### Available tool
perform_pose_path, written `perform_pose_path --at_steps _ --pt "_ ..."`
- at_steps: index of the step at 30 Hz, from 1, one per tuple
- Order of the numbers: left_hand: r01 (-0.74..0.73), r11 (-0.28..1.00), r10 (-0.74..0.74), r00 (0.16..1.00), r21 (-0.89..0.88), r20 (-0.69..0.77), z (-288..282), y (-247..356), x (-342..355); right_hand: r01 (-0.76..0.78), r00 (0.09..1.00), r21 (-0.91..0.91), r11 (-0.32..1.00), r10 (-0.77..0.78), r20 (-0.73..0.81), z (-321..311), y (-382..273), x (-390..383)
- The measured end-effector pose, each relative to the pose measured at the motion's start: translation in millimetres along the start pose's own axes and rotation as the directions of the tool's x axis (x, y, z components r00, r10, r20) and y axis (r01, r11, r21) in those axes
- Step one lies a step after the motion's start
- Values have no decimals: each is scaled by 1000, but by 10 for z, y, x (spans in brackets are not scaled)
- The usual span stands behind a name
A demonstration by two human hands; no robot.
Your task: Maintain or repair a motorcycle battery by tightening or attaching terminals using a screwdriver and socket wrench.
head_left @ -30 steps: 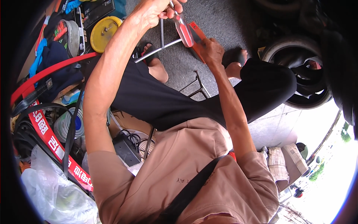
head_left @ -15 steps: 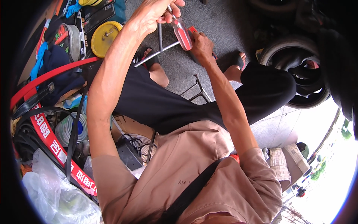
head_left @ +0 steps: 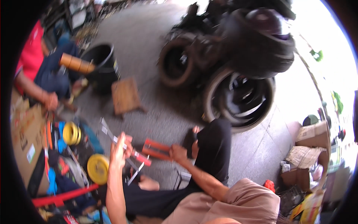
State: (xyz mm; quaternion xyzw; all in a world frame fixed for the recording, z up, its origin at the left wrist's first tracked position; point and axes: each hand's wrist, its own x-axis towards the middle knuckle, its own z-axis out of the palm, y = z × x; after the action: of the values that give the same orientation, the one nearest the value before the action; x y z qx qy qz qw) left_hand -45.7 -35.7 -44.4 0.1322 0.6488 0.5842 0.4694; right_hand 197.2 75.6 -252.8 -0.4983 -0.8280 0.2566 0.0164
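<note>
Head view: tyres, wooden stool beyond left hand

Daylight floods in from two o'clock, blown out white along the right rim. Motion blur smears everything. Fisheye bending curves the edges, and a black vignette rings the left side.

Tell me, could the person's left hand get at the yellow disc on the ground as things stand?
Probably not at once: the left hand is raised and gripping a metal strip. The yellow disc lies just below it, nothing in between.
</note>
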Motion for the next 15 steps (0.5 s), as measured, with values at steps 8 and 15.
perform_pose_path --at_steps 8,15 --pt "41 988 -29 996 -150 83 -139 -118 -99 148 982 103 984 -134 -130 -29 -83 -113" --pt "1 993 2 1000 -117 21 -164 -80 -159 273 951 110 956 -251 -179 61 -111 -42"
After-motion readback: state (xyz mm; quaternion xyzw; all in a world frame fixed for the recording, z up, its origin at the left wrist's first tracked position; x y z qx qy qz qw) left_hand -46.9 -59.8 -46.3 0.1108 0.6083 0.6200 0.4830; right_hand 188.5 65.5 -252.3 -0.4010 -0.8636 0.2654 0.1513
